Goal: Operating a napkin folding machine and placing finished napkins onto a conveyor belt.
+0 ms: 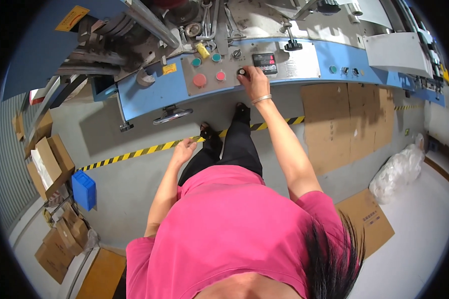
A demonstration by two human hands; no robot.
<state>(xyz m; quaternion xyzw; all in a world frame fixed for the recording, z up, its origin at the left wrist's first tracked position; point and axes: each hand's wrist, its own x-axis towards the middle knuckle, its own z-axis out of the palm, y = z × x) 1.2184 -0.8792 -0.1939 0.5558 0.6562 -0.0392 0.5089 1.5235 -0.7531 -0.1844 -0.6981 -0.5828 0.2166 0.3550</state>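
Observation:
My right hand [255,82] reaches up to the control panel [304,65] of a blue machine, its fingers closed on a small black knob [241,72]. Right beside those fingers is a dark digital display [265,64] with red digits. Teal push buttons [196,62], a red button [221,75], a larger red button [199,80] and a rotary switch [237,53] lie left of the knob. Low in front of the machine, my left hand [185,149] hangs in the air near my leg. Its fingers are loosely bent and apart, with nothing visible in them.
Wrenches [217,22] and a yellow object [202,50] lie on the machine top. Under the front edge sits a handwheel [172,115]. Striped tape [149,148] crosses the floor. Around stand a blue bin [84,190], cardboard boxes [52,164], flat cardboard [348,124] and a plastic bag [398,174].

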